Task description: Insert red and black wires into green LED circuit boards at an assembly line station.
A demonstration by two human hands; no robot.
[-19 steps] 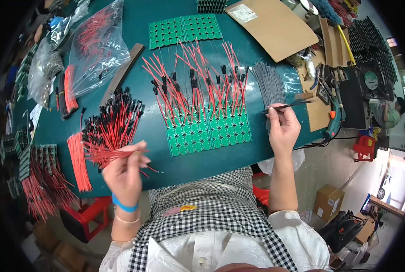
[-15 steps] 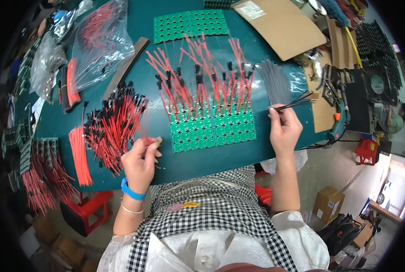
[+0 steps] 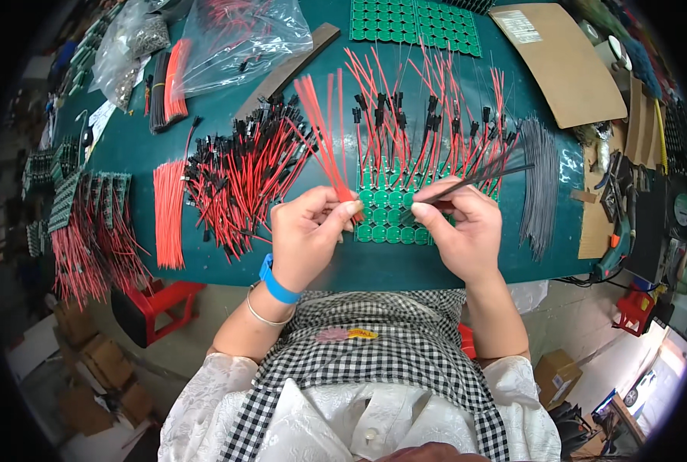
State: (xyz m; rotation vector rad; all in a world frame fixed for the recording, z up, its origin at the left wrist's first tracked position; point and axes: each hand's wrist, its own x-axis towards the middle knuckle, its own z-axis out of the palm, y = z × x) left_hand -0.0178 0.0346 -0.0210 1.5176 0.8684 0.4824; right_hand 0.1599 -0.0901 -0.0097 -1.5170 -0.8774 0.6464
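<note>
Between its thumb and fingers my left hand (image 3: 310,227) pinches a small bunch of red wires (image 3: 326,146), whose long ends fan up and away from me. Opposite it, my right hand (image 3: 464,227) grips a few black wires (image 3: 488,174) that slant out to the right. Both hands hover over the near edge of a green circuit board panel (image 3: 389,204) made of small round boards. Red leads with black connectors (image 3: 432,115) stand out from its far rows. My right fingers and the wires hide part of the panel.
Left of the panel lies a heap of red and black connector leads (image 3: 243,181), beside a stack of red wires (image 3: 169,219). Grey-black wires (image 3: 539,185) lie at the right. Farther off are another green panel (image 3: 412,23), a cardboard sheet (image 3: 563,65) and a plastic bag (image 3: 243,42).
Both hands have come inward toward each other over the panel, each bringing its wires. The left rose from beside the lead heap; the right left the dark wire pile. The view has shifted left.
</note>
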